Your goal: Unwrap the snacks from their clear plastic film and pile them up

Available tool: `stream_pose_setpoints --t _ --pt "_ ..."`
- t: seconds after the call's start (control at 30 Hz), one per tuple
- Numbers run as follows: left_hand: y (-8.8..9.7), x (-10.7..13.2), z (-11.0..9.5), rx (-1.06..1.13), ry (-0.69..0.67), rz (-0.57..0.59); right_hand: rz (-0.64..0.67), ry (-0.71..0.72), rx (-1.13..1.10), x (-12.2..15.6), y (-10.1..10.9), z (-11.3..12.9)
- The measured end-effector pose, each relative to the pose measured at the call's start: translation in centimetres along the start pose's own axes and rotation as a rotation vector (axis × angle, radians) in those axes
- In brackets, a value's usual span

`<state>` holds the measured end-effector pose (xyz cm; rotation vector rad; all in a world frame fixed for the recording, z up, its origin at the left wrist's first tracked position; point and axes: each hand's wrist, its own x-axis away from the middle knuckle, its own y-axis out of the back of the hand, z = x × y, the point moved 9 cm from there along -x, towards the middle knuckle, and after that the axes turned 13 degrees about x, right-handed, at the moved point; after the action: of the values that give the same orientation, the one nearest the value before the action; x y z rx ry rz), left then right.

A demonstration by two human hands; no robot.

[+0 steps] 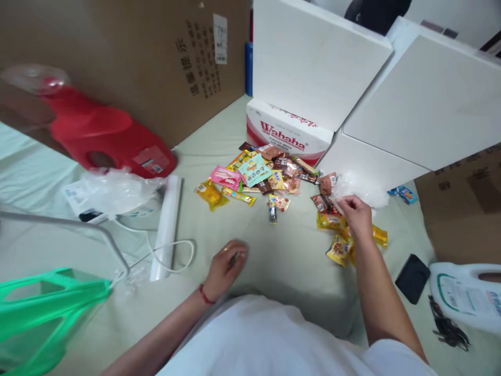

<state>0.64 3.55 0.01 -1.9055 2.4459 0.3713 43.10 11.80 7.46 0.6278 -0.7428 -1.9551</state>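
My right hand (355, 215) pinches the left edge of a clear plastic bag (370, 190). Below and around it lie several brown and yellow snack packets, among them a yellow cookie packet (338, 249). My left hand (227, 265), with a red string bracelet on the wrist, hovers or rests low over the sheet with its fingers curled in. Whether anything is inside those fingers is hidden. Ahead of both hands spreads a pile of wrapped snacks, with a mint-green packet (255, 169) on top and a pink packet (226, 177) at its left. A small dark-blue packet (273, 210) lies nearest me.
Behind the pile stands a Wahaba-lettered carton (287, 133) against white panels (313, 57). To the left are a red jug (113, 138), a white roll (167, 227), a cable and a green bag (50, 308). On the right lie a black case (412, 278) and a white jug (462, 295).
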Motion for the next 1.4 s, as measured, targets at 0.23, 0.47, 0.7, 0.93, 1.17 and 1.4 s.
stream_pose_setpoints --t 0.23,0.47,0.7,0.93,1.17,1.4 --pt "-8.2 -2.4 2.0 0.918 0.683 0.091 0.655 0.001 -0.323 17.6 -12.4 7.3" --pt "-9.0 -1.9 3.5 1.042 0.700 0.056 0.539 -0.252 -0.539 20.5 -12.4 4.9" --pt "-8.9 -2.1 2.3 0.922 0.518 0.038 0.427 -0.230 -0.525 20.0 -9.5 3.8" --pt "-9.2 -2.3 1.3 0.752 0.420 0.077 0.610 -0.107 -0.464 19.9 -12.2 6.5" --pt "-9.7 -1.7 3.4 0.724 0.537 0.115 0.597 -0.206 -0.540 19.9 -13.1 4.7" --pt "-7.8 -2.1 5.4 1.005 0.657 -0.043 0.467 -0.351 -0.676 19.1 -10.5 1.4"
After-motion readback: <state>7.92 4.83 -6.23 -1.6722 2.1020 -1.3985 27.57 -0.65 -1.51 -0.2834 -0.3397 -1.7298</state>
